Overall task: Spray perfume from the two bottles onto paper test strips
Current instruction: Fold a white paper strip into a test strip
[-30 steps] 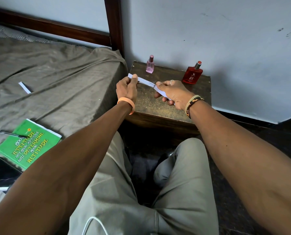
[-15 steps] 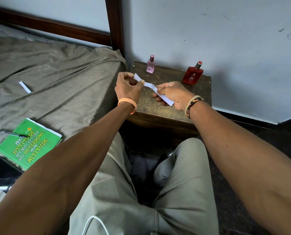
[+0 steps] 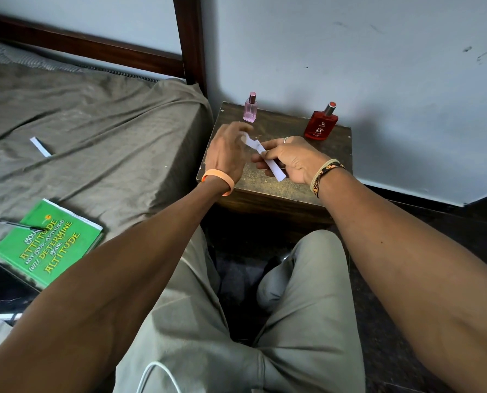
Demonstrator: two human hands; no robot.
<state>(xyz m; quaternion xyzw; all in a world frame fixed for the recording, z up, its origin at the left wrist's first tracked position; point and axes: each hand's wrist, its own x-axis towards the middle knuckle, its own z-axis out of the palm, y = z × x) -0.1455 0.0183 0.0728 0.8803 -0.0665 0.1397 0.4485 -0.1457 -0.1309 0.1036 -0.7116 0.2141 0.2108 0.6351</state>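
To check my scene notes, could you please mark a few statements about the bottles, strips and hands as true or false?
1. The right hand pinches a white paper strip. True.
2. The small pink glass bottle lies on the bed. False: it stands upright on the dark wooden bedside table.
3. A second white paper strip lies on the grey-brown bedsheet. True.
4. The left hand holds the red square glass bottle. False: that bottle stands on the table, untouched; the left hand is blurred beside the held strip's far end.
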